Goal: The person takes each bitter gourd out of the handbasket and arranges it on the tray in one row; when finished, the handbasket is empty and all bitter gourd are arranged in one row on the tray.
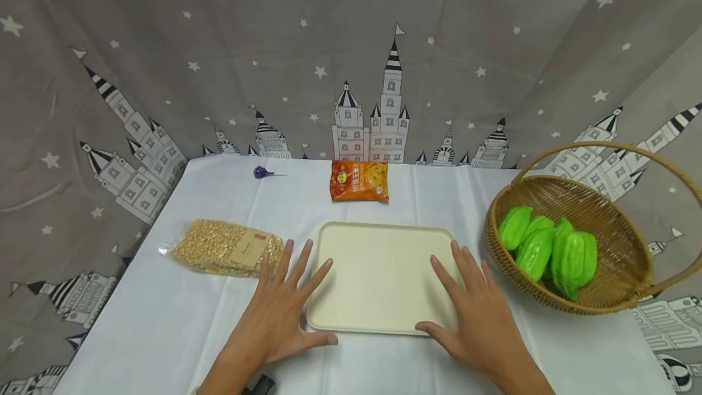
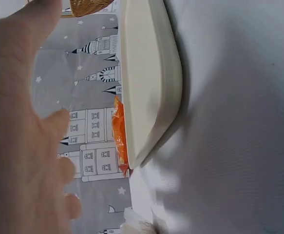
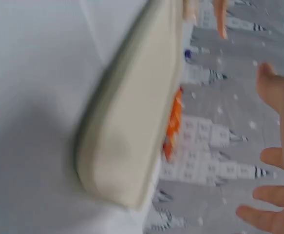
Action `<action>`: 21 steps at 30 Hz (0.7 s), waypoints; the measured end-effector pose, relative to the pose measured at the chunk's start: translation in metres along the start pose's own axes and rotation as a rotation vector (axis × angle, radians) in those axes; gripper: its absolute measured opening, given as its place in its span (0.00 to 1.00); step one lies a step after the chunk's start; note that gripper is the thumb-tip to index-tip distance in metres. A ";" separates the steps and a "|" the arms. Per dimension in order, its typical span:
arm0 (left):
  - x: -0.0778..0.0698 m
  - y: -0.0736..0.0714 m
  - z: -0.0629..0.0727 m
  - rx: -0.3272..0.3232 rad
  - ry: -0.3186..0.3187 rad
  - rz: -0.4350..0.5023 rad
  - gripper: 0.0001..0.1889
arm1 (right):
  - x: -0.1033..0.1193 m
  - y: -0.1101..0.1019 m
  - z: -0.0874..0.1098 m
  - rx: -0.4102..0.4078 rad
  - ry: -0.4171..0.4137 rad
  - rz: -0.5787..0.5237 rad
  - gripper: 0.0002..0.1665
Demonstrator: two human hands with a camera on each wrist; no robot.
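Observation:
A cream rectangular tray [image 1: 384, 279] lies on the white cloth between my two hands. My left hand [image 1: 280, 316], fingers spread and straight, hovers at the tray's left side, its fingertips close to a clear bag of yellow kernels [image 1: 214, 247] with a tan label. At the right side, my right hand [image 1: 479, 316] is also spread, its fingers and thumb overlapping the tray's edge in the head view. Both wrist views show the hands raised beside the tray [image 2: 144, 73], holding nothing. An orange snack packet [image 1: 359, 180] rests behind the tray.
On the right stands a wicker basket [image 1: 620, 236] with a tall handle, holding several green star fruits [image 1: 573, 261]. A purple lollipop [image 1: 262, 172] lies at the back left. Behind the table hangs a grey curtain [image 1: 263, 35] printed with castles and stars.

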State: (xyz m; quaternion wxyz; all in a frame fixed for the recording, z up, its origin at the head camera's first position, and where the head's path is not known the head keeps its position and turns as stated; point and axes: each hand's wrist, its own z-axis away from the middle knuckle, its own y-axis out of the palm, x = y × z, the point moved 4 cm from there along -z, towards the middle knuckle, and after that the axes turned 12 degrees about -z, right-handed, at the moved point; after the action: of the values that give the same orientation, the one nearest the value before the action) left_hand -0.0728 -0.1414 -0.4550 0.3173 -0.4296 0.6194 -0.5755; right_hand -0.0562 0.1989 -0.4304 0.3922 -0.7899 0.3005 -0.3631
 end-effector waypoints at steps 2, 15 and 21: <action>0.001 0.000 0.001 -0.010 0.004 0.008 0.63 | -0.004 -0.015 -0.003 -0.059 -0.022 -0.014 0.54; 0.005 0.000 0.005 -0.220 0.033 0.182 0.33 | -0.080 -0.100 0.002 -0.178 0.288 0.053 0.36; 0.007 0.011 0.009 -0.226 0.046 0.202 0.25 | -0.115 -0.115 0.017 -0.146 0.490 0.130 0.34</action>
State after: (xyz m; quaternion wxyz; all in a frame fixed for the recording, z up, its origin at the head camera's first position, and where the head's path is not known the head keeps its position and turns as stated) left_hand -0.0699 -0.1517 -0.4667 0.3088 -0.3847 0.7275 -0.4769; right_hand -0.0847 0.3518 -0.3797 0.2721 -0.6836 0.4620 -0.4952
